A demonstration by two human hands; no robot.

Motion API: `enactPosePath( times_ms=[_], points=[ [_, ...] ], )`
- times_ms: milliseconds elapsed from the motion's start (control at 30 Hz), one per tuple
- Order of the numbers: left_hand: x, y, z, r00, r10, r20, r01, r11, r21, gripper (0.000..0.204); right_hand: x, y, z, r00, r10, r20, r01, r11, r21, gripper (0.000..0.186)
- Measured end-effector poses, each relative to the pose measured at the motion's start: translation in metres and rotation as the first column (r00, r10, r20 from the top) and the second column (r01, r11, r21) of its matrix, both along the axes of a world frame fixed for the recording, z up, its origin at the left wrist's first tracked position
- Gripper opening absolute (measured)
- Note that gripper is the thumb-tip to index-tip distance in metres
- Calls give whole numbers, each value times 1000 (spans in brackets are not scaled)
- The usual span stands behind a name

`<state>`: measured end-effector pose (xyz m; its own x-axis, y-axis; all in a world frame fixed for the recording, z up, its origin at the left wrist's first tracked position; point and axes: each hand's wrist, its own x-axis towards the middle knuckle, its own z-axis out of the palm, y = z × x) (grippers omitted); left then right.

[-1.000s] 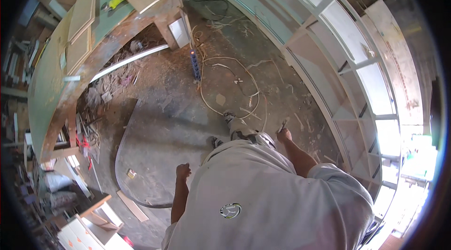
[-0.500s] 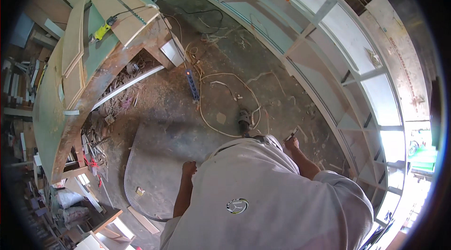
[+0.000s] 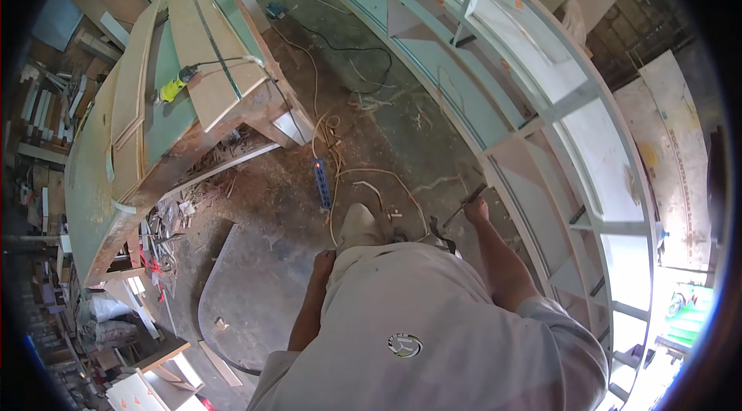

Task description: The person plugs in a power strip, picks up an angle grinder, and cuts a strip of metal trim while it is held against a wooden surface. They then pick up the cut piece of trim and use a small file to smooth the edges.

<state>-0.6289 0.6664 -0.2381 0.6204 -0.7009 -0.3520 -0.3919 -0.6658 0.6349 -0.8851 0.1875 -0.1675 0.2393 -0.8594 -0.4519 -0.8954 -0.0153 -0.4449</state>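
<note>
My right hand (image 3: 478, 211) is stretched out to the right, its fingers closed round a thin, dark, stick-like hand tool (image 3: 464, 205). The tool's narrow end slants down toward the floor; its exact kind is too small to make out. Just beyond that hand stands a long white and pale-green shelving frame (image 3: 506, 150), apart from the tool. My left hand (image 3: 325, 261) hangs low beside my body with its fingers curled in, and nothing shows sticking out of it. A blue power strip (image 3: 321, 183) lies on the floor ahead of it.
On the left, a workbench (image 3: 93, 171) carries wooden boards (image 3: 202, 48) and a yellow-green power tool (image 3: 176, 85). A cord (image 3: 382, 171) loops over the floor ahead of me. A rounded dark panel (image 3: 255, 295) lies at my left. Offcuts (image 3: 158, 245) are heaped under the bench.
I have stepped forward and one leg now shows in front. My right hand with the tool has moved farther ahead, closer to the shelving. My left hand stays low at my side.
</note>
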Motion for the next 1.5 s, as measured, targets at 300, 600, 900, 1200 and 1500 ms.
enactPosePath(
  times_ms=[300,600,900,1200,1500],
  points=[
    [134,-106,16,962,153,-225,-96,965,245,39,58,-66,-49,970,115,-213,-97,991,91,45],
    [385,-298,-10,989,-146,2,137,935,326,51,103,-177,-52,938,-141,-316,178,980,93,50],
    [530,-481,61,983,142,-119,-147,988,-38,39,295,-303,-71,986,-73,-151,89,991,104,42],
    [555,-451,15,877,443,-185,-340,846,411,50,534,-482,-34,980,181,-80,-173,981,90,29],
    [615,-550,4,840,497,-215,-425,851,308,47,875,-638,-1,694,719,35,-716,695,-67,29]
  ],
)
